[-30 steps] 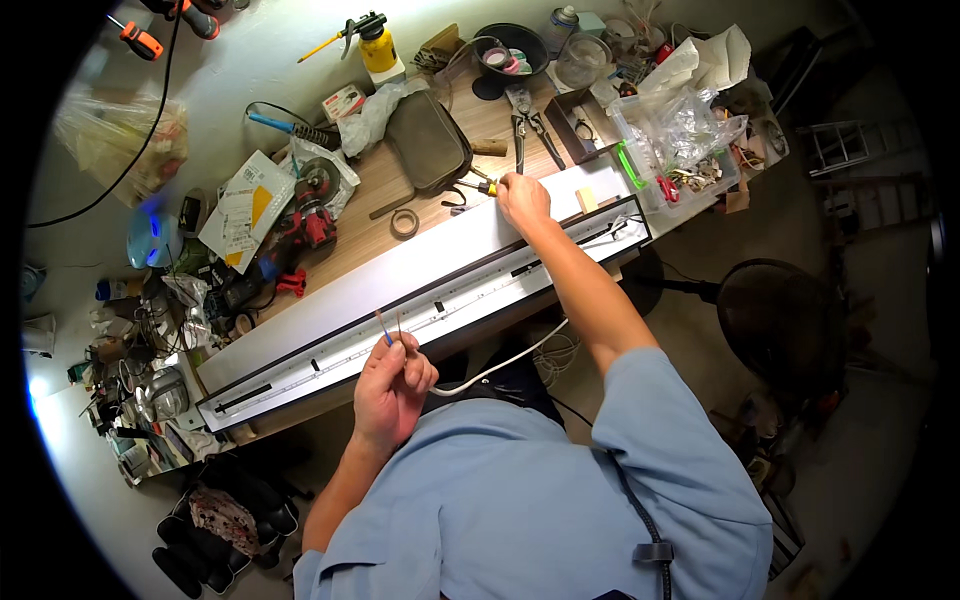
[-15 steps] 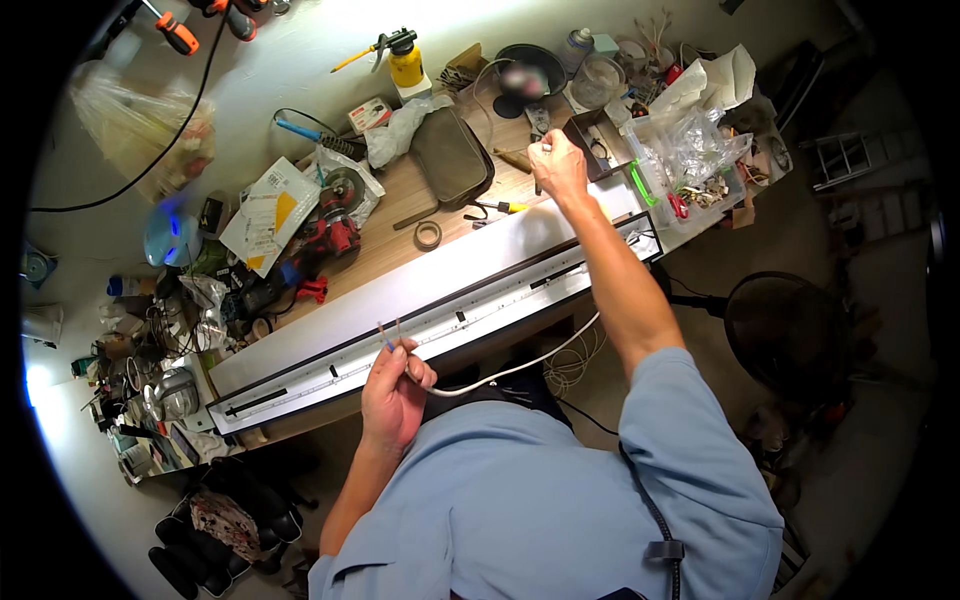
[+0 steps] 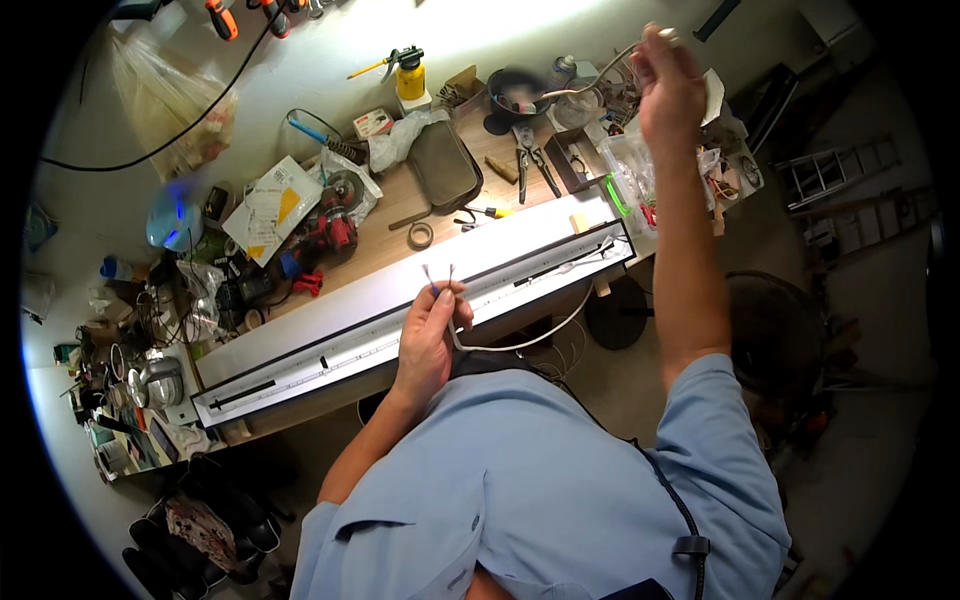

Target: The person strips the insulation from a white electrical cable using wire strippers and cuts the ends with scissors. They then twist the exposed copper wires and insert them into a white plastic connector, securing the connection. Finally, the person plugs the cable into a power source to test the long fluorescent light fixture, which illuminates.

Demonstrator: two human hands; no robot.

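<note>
- Cable (image 3: 500, 349), white, showed in the head view, in front of the long white channel (image 3: 370, 345); it curved rightward from the left hand (image 3: 428, 345) toward the channel's right end.
- That hand pinched it between thumb and fingers, with two thin wire ends (image 3: 427, 272) standing apart above.
- The right hand (image 3: 668, 75) was raised well apart from the left, its fingers bent about a pale cord (image 3: 575, 92); blur hid how firm that grasp was.
- The cord reached toward the black bowl (image 3: 503, 85); whether it touched the bowl could not be told.
- Drawn taut, the cord seemed apt to catch the bowl or the clutter nearby, and so to tip something over.
- The wire ends looked slender enough to bend or splay if they brushed the channel's edge, or to cross if the pinch rolled.
- A tug on the hanging curve, from a knee or the bench edge, risked pulling the cable out of a slack left pinch.
</note>
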